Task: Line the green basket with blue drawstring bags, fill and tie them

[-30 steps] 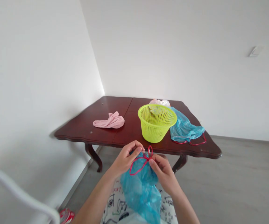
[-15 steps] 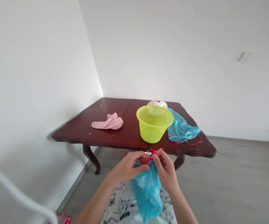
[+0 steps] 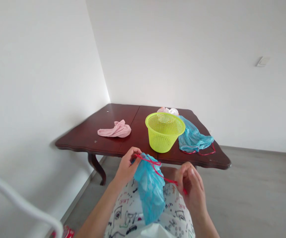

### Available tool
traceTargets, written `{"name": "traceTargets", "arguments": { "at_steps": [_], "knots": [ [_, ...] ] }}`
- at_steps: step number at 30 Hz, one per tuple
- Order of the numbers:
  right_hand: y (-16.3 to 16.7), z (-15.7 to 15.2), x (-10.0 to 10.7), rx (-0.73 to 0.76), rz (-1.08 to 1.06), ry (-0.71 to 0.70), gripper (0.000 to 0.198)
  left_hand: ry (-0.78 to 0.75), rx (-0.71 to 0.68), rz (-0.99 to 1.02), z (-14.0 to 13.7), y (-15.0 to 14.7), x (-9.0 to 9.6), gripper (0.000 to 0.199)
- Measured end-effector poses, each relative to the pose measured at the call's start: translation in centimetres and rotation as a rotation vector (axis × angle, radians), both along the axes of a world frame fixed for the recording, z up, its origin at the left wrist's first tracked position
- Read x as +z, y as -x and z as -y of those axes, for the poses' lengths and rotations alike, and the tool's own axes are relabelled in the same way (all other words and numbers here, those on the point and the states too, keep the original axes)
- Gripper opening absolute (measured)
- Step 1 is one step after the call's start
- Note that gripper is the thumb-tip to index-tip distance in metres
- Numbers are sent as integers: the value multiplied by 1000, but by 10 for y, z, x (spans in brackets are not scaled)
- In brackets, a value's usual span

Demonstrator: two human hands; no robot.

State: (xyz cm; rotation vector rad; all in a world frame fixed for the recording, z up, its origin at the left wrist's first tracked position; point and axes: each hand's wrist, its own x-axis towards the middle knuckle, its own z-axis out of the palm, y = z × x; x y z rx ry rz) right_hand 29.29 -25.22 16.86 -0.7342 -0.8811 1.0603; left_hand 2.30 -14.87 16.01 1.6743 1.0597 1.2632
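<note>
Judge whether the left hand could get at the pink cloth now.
Probably yes: nothing stands between the left hand and the pink cloth, though it may first need to release the blue bag.

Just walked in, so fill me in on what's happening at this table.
A person is handling a blue plastic bag in front of the table. The left hand pinches the bag near its top, while the right hand, out to the side, grips the red drawstring, which stretches between them. On the table are a yellow-green basket, a pink cloth to its left and a second blue bag to its right.
</note>
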Motion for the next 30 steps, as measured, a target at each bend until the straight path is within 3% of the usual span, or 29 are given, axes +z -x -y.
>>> {"name": "traceTargets", "arguments": {
  "at_steps": [4,7,10,13,15,18,21,27,30],
  "knots": [
    [-2,-9,-13,136,331,226,58,-75,-153,3,7,-4,18,30],
    [8,-15,-20,100,456,212,58,-190,-308,-84,12,-10,28,23],
    [24,-19,-21,128,510,166,55,-202,-394,-110,18,-17,28,25],
    [32,-21,-21,314,491,150,57,-128,-392,-58,23,-17,26,25],
    [27,-21,-23,361,470,139,59,-52,-379,5,23,-10,26,27],
    [12,-22,-28,275,449,102,58,46,-393,90,19,4,26,37],
    [5,-22,-27,208,445,76,42,151,-418,187,17,10,22,42],
    [35,-21,-11,272,637,73,33,372,-494,400,24,-10,3,51],
    [30,-23,-14,171,614,83,34,429,-457,469,20,-9,1,59]
  ]
}}
